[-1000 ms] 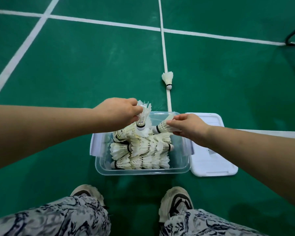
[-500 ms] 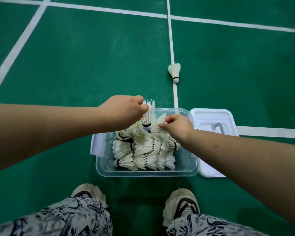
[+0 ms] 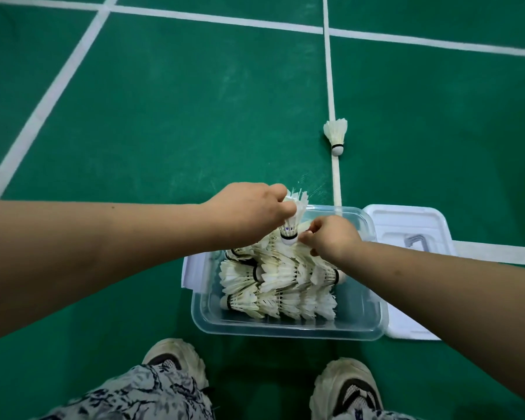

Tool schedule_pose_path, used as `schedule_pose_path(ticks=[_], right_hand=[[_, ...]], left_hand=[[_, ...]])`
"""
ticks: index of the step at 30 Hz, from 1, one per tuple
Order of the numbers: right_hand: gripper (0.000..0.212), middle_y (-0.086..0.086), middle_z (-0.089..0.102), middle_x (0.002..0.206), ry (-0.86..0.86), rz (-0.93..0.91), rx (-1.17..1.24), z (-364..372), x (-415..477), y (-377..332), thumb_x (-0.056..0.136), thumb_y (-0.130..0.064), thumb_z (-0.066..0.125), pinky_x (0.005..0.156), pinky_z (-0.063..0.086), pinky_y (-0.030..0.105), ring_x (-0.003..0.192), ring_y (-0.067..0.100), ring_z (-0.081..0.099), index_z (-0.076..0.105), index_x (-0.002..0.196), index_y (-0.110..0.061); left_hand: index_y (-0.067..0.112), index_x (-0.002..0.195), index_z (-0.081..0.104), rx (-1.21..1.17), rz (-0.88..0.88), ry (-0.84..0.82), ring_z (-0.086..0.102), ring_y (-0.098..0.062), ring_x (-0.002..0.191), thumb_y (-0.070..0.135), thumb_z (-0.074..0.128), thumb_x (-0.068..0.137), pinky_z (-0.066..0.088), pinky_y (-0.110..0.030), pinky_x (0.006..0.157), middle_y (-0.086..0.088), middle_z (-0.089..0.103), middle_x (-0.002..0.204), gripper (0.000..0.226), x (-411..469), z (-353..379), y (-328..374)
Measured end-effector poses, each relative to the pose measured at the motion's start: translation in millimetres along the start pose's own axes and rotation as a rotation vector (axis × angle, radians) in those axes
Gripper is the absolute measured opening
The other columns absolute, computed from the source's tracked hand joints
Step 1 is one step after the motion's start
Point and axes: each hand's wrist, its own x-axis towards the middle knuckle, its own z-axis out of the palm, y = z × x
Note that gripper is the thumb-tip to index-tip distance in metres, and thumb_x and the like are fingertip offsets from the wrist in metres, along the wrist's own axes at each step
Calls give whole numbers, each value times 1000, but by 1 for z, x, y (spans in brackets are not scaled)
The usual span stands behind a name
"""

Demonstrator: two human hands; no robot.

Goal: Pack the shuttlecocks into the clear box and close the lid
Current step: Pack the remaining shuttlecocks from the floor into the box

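**Right hand draws in beside the shuttlecock held over the box**

A second ago the right hand [image 3: 331, 237] was at the far right edge of the clear box [image 3: 285, 333], its fingers stretched out round a shuttlecock lying on its side. It has since moved leftward over the pile and now sits just beside the left hand [image 3: 249, 213]. The left hand has kept its place and its hold throughout.

The upright shuttlecock [image 3: 293, 221] hangs cork down, feathers up, over the far left part of the box. The left hand pinches it by the feathers between thumb and curled fingers, knuckles toward the camera. The right hand's fingers are curled downward, with their tips next to that shuttlecock's cork and on the top of the pile. Whether they pinch one of the shuttlecocks there cannot be told.

The box stands open on the green court floor [image 3: 164, 116]. In it the stacked shuttlecocks [image 3: 285, 283] lie on their sides in nested rows, filling the left and middle. The white lid [image 3: 406, 219] lies flat on the floor, touching the box's right side.

Well beyond the box, a loose shuttlecock [image 3: 335, 135] lies on a white court line [image 3: 329, 71], cork toward the person. Two shoes [image 3: 176, 365] and patterned trouser legs [image 3: 140, 395] show at the bottom.
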Motion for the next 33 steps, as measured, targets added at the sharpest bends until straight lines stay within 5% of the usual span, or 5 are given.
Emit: schedule_pose_path(ticks=[5,13,24,29,33], right_hand=[[35,6,68,93,-1,-78,-216,-19,-4,-2,82,-49,63,70,42,29,92,24,64,65,97,-17],[65,3,42,131,207,-519,-487,-60,-38,-11,82,-45,63,87,44,35,111,26,54,33,137,-28],[18,-1,60,103,224,-772,-473,-54,-73,-19,84,-34,64,79,38,30,98,24,53,72,94,-22],[12,-8,57,74,96,-584,-233,-40,-90,-13,84,-33,64,66,40,27,78,15,54,63,75,-25],[14,-9,56,60,-64,-406,-81,-18,-86,-9,86,-28,64,60,42,24,64,13,54,71,82,-17]], left_hand=[[17,103,46,9,2,13,46,-20,68,22,42,97,41,-32,50,-2,38,89,9,-5,-2,1],[16,100,44,46,-17,12,48,-24,69,25,41,97,43,-34,52,-7,41,98,10,-28,-20,1],[19,107,48,35,15,-26,41,-23,72,37,41,95,35,-33,58,-8,41,109,23,-42,-40,17],[19,119,43,-29,-18,-45,43,-24,71,35,45,94,44,-36,63,-8,42,108,30,-50,-38,16],[20,122,43,-97,-61,-46,44,-23,74,37,45,93,43,-36,68,-7,44,109,34,-54,-35,13]])
